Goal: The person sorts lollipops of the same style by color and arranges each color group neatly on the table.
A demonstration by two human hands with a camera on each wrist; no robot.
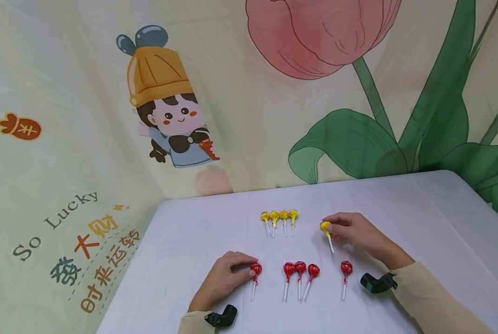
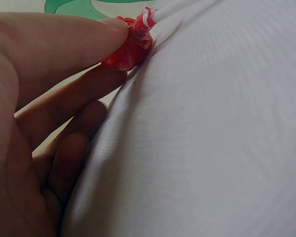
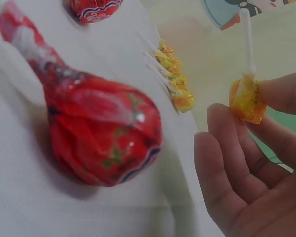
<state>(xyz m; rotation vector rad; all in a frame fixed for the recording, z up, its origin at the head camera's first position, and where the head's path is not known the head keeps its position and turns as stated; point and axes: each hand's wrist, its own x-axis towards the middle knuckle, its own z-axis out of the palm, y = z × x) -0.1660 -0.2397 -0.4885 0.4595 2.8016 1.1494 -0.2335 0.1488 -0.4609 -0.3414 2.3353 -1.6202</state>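
My left hand point(image 1: 224, 278) pinches a red-wrapped lollipop point(image 1: 256, 268) by its candy head between thumb and forefinger, its white stick pointing toward me. In the left wrist view that red lollipop point(image 2: 130, 52) is right at the white cloth. At the right, my right hand point(image 1: 355, 230) holds a yellow lollipop point(image 1: 325, 226) by the head between thumb and fingers, stick downward in the head view. The right wrist view shows this yellow lollipop point(image 3: 247, 101) apart from the others. One red lollipop point(image 1: 346, 267) lies nearer me, below the right hand.
Three red lollipops point(image 1: 300, 266) lie close together between the hands. Farther back, several yellow lollipops point(image 1: 275, 216) form a row, sticks toward me. The table point(image 1: 215, 222) has a white cloth, and a printed curtain point(image 1: 249, 116) hangs behind it.
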